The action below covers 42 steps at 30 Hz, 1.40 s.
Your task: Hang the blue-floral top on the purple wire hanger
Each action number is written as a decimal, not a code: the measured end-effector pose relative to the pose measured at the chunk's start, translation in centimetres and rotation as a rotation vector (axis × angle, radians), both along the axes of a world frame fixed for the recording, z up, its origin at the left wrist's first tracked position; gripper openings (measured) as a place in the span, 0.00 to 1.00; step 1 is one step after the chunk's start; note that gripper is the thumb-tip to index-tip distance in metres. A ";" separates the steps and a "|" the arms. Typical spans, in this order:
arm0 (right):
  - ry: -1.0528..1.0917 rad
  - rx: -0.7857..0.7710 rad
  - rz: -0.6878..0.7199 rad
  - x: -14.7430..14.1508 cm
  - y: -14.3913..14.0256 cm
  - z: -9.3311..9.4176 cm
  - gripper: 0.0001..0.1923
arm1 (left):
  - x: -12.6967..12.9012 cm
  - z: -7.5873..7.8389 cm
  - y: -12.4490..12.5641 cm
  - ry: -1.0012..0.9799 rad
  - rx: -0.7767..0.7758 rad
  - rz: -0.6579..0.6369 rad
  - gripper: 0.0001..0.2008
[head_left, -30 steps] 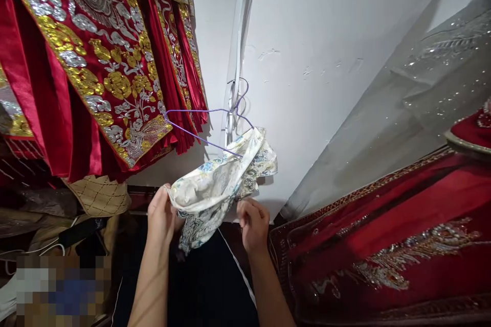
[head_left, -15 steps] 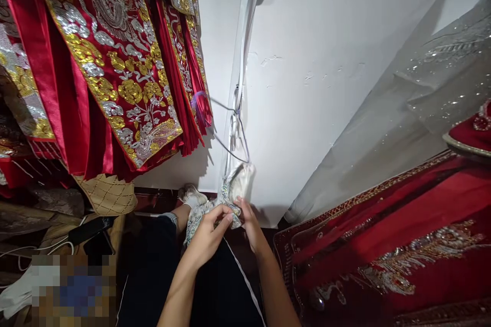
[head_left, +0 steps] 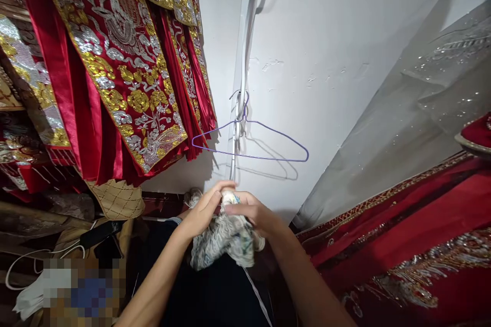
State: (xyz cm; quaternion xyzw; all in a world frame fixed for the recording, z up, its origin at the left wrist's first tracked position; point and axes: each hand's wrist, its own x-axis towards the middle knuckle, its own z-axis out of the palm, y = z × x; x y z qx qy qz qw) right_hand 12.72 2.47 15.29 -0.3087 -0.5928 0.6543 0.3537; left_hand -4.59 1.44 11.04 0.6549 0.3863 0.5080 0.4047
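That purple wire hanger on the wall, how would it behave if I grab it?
The purple wire hanger looks thin and bare, so probably light and springy. It hangs by its hook alone, so a push would likely swing it. Both hands hold the patterned cloth below.

Head camera — single view, worn on the person's head, facing forward and down at close range onto both hands (head_left: 230,212), wall (head_left: 326,61) just beyond.

White wall (head_left: 326,61), red embroidered garments (head_left: 126,71) hanging left, dark floor (head_left: 161,199)
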 end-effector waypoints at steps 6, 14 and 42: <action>-0.257 0.073 0.264 3.3 0.6 5.9 0.08 | -4.2 -0.7 1.5 0.348 0.013 -0.063 0.19; 0.095 0.710 -0.868 10.0 6.2 9.6 0.10 | -10.3 6.6 1.9 0.744 0.179 0.148 0.12; -0.819 0.826 -0.742 13.3 9.8 3.3 0.19 | -6.5 7.3 8.3 0.917 0.133 0.471 0.30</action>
